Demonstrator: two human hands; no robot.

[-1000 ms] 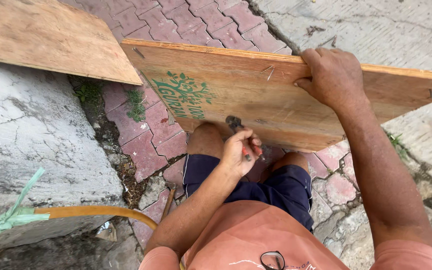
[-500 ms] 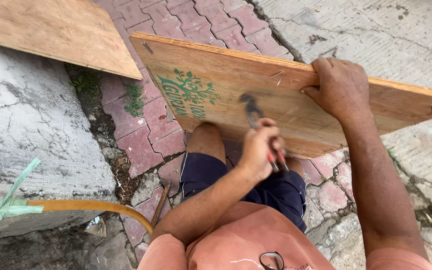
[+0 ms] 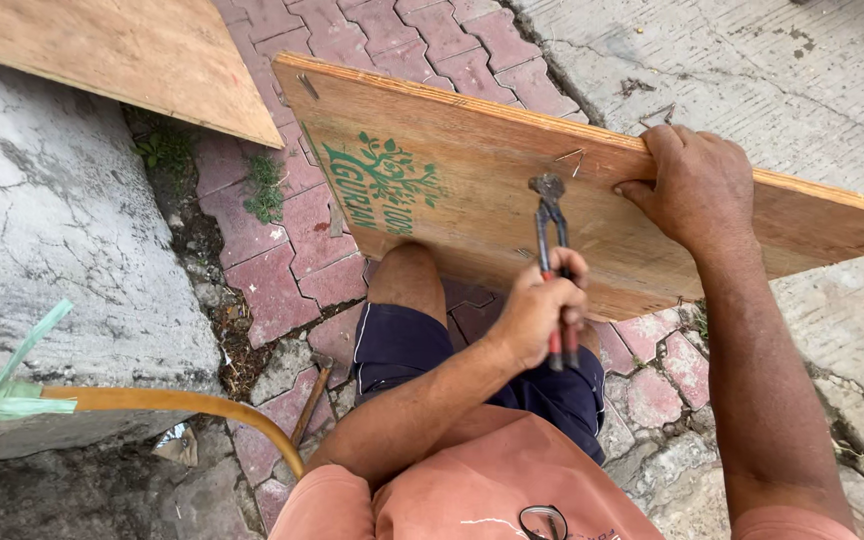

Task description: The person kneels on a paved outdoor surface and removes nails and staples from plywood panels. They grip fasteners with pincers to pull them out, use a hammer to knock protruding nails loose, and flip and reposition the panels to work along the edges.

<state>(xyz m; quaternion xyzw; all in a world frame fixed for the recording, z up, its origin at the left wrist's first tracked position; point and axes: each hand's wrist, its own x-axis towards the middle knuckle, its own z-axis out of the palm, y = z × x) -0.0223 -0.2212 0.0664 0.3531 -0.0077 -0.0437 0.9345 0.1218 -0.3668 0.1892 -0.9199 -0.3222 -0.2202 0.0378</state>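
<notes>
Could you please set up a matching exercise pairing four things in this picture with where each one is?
Things:
1. pincers
2. plywood board
3. yellow hose
4. green strip

Places:
A. tied round the hose end at the far left
B. gripped at its top edge by the right hand
C. curving across the lower left
D. held by their red handles in the left hand, head against the board

Pairs: 1-D, 2-B, 3-C, 4-A
</notes>
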